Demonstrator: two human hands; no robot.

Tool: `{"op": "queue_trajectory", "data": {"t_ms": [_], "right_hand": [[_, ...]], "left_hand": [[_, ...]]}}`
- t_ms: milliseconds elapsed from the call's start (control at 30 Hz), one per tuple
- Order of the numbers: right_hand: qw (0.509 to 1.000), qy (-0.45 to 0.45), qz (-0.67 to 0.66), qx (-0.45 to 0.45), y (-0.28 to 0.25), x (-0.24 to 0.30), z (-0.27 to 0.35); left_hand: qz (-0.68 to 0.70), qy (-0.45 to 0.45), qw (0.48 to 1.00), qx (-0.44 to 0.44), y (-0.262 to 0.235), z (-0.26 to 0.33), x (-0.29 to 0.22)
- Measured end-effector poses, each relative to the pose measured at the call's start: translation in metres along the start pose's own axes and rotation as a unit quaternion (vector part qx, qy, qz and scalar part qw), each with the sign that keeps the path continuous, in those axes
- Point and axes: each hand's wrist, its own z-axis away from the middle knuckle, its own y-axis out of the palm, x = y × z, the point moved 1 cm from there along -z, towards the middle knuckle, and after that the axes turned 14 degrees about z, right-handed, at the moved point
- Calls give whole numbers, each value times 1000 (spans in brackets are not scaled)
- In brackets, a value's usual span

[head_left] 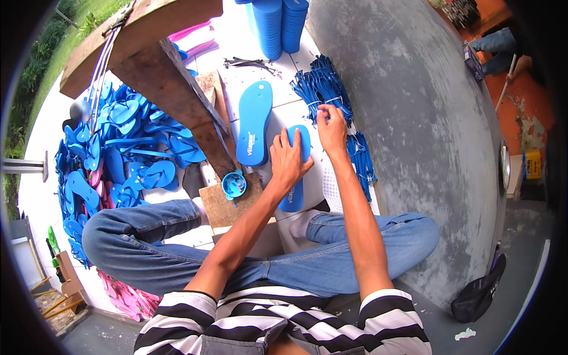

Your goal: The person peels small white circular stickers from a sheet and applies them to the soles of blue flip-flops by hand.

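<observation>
A blue flip-flop sole (290, 200) lies in front of me, toe end away. My left hand (286, 158) is laid over its middle, fingers on top and thumb along its right edge, gripping it. Just left lies a stack of like blue soles (254, 118), with small holes in the top one. Farther right my right hand (332, 127) is raised at the near end of a tied bundle of blue straps (322, 86). Its thumb and fingertips are pinched together; what is between them is too small to make out.
A wooden stand (171, 77) rises at the left, with a small blue cup (234, 184) at its base. Beyond is a heap of finished blue flip-flops (127, 148). Tall stacks of blue soles (267, 29) stand at the back. A grey wall (408, 130) bounds the right side.
</observation>
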Motion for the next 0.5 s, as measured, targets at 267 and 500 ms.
{"op": "queue_trajectory", "data": {"t_ms": [267, 500], "right_hand": [[993, 77, -54, -66, -32, -15, -20], [997, 57, -45, -35, -20, -13, -6]], "left_hand": [[-36, 56, 990, -125, -81, -69, -29], [-132, -46, 987, -77, -89, -111, 24]]}}
